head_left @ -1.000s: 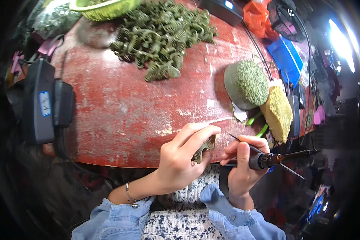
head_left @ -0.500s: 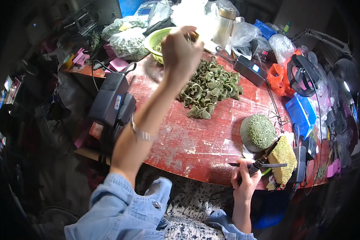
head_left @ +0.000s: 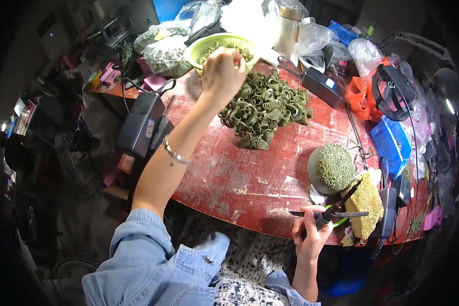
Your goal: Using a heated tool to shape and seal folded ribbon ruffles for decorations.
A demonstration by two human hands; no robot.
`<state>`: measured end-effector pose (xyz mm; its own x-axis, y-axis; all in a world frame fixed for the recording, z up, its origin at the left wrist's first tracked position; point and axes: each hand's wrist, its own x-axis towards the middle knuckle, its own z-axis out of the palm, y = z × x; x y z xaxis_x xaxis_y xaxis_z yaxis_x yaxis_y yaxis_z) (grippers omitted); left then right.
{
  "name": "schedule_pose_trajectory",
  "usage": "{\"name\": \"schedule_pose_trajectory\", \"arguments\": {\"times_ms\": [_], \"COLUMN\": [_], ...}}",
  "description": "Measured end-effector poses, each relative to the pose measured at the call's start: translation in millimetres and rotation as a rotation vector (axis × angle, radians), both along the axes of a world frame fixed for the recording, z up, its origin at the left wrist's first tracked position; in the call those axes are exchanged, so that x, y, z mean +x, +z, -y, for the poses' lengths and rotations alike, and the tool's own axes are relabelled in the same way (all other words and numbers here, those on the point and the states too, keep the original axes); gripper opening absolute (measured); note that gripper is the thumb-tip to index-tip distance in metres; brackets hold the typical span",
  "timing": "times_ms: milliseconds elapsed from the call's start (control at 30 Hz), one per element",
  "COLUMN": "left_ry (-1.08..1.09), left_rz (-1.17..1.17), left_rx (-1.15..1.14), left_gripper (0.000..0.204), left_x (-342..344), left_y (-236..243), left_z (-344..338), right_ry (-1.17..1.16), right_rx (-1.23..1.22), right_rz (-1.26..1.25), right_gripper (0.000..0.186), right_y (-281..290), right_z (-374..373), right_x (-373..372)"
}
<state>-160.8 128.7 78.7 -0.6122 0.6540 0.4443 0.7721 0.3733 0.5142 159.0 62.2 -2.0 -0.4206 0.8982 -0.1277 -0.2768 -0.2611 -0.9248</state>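
My left hand is raised over the near rim of a yellow-green plastic basket holding small green pieces. Its fingers are curled together, and what they hold, if anything, is hidden. Just below lies a heap of ridged, curled green pieces on the red table. At the table's near right edge, my right hand grips a black pen-shaped tool with a thin dark tip. A narrow flat metal strip, possibly tweezers, crosses it in the same hand. The tool's tip is beside a rough yellow block.
A cup topped with a green granular mound stands near the yellow block. Black boxes with cords sit at the left edge, another black box beyond the heap. Plastic bags, a bottle and a blue bin crowd the back and right.
My left hand has come down and slightly nearer, uncovering more of the basket. My right hand keeps its grip on the tool and strip. The whole view has shifted slightly.
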Motion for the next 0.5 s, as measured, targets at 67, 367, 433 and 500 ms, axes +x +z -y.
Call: {"name": "schedule_pose_trajectory", "arguments": {"times_ms": [67,367,433,500], "left_ry": [-0.028,-0.308,-0.307,-0.364], "left_rz": [-0.17,0.649,0.667,0.868], "left_rx": [0.039,-0.108,-0.086,0.013], "left_gripper": [0.021,0.042,0.039,0.034], "left_x": [-2,39,60,74], "left_y": [-40,-68,-64,-66], "left_z": [14,60,73,88], "right_ry": [0.0,0.004,0.017,0.022], "right_rx": [-0.001,0.056,0.049,0.046], "right_rz": [-0.002,0.054,0.054,0.064], "right_gripper": [0.013,0.016,0.016,0.016], "right_y": [0,0,1,3], "right_z": [2,6,5,6], "right_x": [-1,-4,-2,-3]}}
